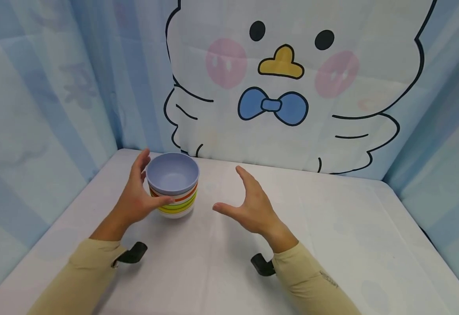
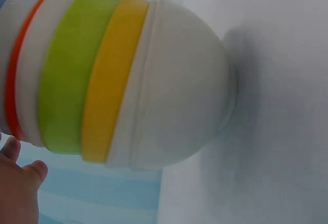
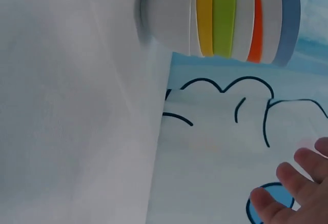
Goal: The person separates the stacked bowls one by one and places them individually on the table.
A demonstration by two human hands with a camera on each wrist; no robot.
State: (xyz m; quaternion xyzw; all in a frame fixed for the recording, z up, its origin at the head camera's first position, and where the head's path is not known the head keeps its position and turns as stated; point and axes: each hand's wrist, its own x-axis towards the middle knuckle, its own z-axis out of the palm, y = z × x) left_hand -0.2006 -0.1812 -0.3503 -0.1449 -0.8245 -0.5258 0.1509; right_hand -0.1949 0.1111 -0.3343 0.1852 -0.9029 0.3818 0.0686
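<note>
Plastic bowls, one stack [image 1: 173, 186] with lavender, orange, green, yellow and white rims, stand upright on the white surface [image 1: 332, 245]. The left hand [image 1: 136, 199] cups its side; the right hand [image 1: 253, 205] is released, apart

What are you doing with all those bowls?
A person's left hand rests against the side of a stack of nested bowls on a white table, with the thumb at the front of the stack and the fingers behind it. The top bowl is pale blue, and orange, green and yellow rims show below it. The right hand hovers open beside the stack without touching it. A cartoon bird backdrop hangs behind.
</note>
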